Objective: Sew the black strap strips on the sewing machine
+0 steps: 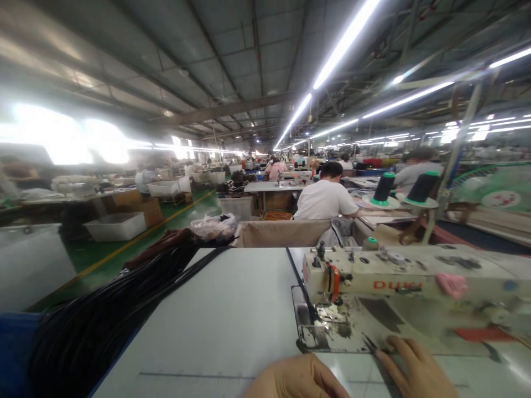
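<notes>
My left hand (pixel 296 378) is at the bottom edge, over the front of the white sewing table (pixel 215 315). Its fingers are curled and closed; anything inside them is hidden. Farther right, my right hand (pixel 417 370) has its thumb and fingers around a small dark pointed tool (pixel 370 345), perhaps snips or tweezers; most of it is covered. The tool's tip points toward the needle area of a cream sewing machine (pixel 357 271). A narrow black strip (pixel 299 276) runs from the table's back edge to the presser foot (pixel 332 314).
A large bundle of long black strips (pixel 108 309) hangs over the table's left side. Dark thread cones (pixel 382 189) with green tops stand behind the machine. Ahead, a person in a white shirt (pixel 323 199) sits beyond a beige fabric-lined bin (pixel 277 234). A green fan (pixel 498 188) stands right.
</notes>
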Demonstrator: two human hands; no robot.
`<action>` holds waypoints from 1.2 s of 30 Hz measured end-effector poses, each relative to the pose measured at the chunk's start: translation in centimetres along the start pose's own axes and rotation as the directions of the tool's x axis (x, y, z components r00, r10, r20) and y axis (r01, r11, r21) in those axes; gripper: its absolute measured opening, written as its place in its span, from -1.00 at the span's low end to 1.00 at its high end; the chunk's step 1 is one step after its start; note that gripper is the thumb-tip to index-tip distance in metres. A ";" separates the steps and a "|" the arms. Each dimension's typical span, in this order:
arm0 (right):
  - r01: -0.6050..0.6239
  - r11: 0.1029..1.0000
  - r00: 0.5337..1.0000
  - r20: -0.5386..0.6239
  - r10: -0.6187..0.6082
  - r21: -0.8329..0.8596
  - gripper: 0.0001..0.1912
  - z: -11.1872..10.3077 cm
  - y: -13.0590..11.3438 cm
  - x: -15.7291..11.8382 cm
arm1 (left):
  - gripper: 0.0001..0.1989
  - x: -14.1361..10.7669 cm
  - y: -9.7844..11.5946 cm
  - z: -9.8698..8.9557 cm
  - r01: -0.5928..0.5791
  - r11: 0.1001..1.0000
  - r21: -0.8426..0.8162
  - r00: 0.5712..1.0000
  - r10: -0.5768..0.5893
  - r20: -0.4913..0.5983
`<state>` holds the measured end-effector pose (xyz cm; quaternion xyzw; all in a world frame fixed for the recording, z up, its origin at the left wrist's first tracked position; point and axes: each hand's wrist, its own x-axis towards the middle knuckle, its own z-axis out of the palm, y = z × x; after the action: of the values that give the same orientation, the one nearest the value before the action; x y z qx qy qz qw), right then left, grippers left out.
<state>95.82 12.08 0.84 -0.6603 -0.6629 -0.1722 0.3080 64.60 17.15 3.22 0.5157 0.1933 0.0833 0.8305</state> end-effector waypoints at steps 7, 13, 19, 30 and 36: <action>0.107 0.994 0.989 0.107 -0.104 -0.023 -0.70 0.0 -1.9 -0.9 | -0.37 1.1 -0.8 0.2 -0.109 0.989 -0.104 0.977 0.126 0.171; -0.269 0.957 0.932 0.281 0.229 0.112 -0.66 -4.2 -2.9 0.9 | -0.45 0.6 -0.6 0.7 -0.113 0.980 -0.162 0.975 0.140 0.172; -0.467 0.882 0.872 0.202 0.447 0.064 -0.65 -12.0 -3.3 6.0 | -0.51 0.1 -0.3 1.1 -0.074 0.979 -0.191 0.974 0.113 0.199; -0.232 0.905 0.968 0.005 0.250 -0.357 -0.77 -12.5 -3.4 12.3 | -0.51 -0.1 -0.4 1.0 -0.062 0.978 -0.198 0.975 0.102 0.199; -0.194 0.849 0.967 0.050 0.250 -0.492 -0.66 -12.1 -4.2 13.6 | -0.49 0.0 -0.3 0.9 -0.059 0.976 -0.208 0.977 0.099 0.187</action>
<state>94.75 14.55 19.29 -0.7970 -0.5342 -0.2580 0.1132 64.97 16.23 3.30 0.4421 0.0805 0.0843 0.8893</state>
